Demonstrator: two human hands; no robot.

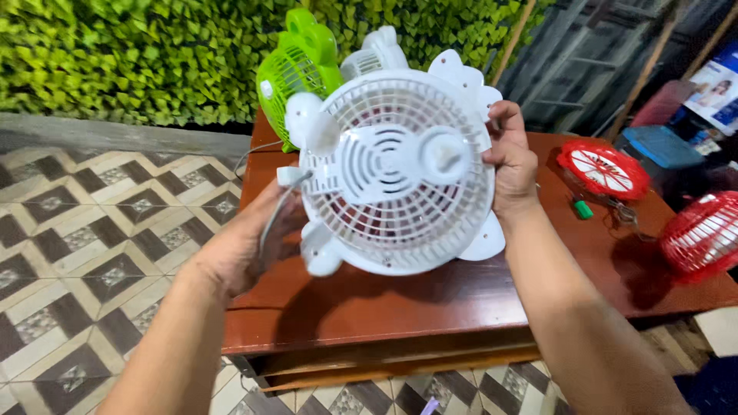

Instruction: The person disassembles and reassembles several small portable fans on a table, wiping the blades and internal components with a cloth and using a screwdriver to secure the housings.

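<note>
Seen from the head camera, a person holds a white fan (pixel 396 169) above a brown table (pixel 430 300), left hand (pixel 254 242) cupped under its edge, right hand (pixel 511 161) gripping its rim, both arms outstretched.

— What sort of place is this?

— It looks like a small repair or assembly spot for fans, set up in a home yard or porch rather than a proper factory. A reddish wooden worktop (pixel 430 307) stands on a patterned tile floor (pixel 84 230), against a wall of green leaves (pixel 138 54).

— And what says fans?

— They are everywhere: a white fan (pixel 396 173) held up over the worktop, a green fan (pixel 296 73) and another white one (pixel 377 50) behind it, plus a loose red grille (pixel 602 169) and a red cage (pixel 703 234) lying at the far end.

— Anything homely?

— A blue plastic box (pixel 653 146) and wooden slats (pixel 584 54) crowd the corner.
</note>
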